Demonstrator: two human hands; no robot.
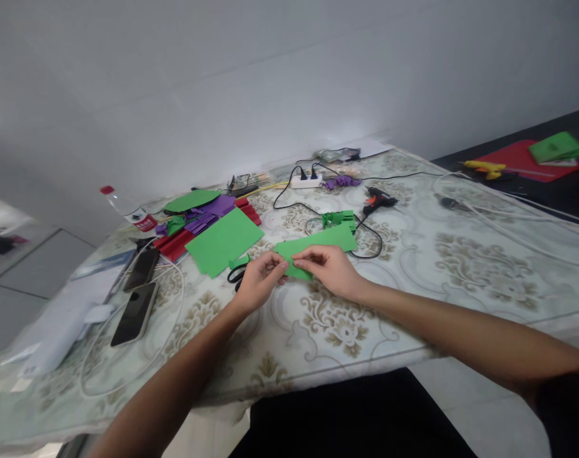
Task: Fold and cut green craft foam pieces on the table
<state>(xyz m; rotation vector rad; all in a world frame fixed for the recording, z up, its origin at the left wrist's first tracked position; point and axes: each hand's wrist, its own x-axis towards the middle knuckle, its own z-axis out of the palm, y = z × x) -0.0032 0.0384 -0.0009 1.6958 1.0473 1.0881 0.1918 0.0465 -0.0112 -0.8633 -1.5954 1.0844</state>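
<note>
A long piece of green paper point(334, 240) lies at the middle of the patterned tablecloth. My left hand point(262, 278) is closed, thumb against fingers, at the paper's left end. My right hand point(332, 270) reaches over the paper, its thumb and forefinger pinched on it close to my left fingertips. The exact fold or edge between the fingers is too small to make out. Black-handled scissors point(235, 273) lie partly hidden beside my left hand. A larger green sheet point(225, 242) rests to the left, and a fringed green paper piece point(339, 219) sits just behind the held paper.
Behind stand a white power strip point(306, 182) with black cords and a black glue gun point(379, 200). Purple sheets point(217, 207), red folded paper point(177, 245), a bottle point(139, 216) and two phones point(135, 314) are left. A yellow glue gun point(484, 168) lies far right.
</note>
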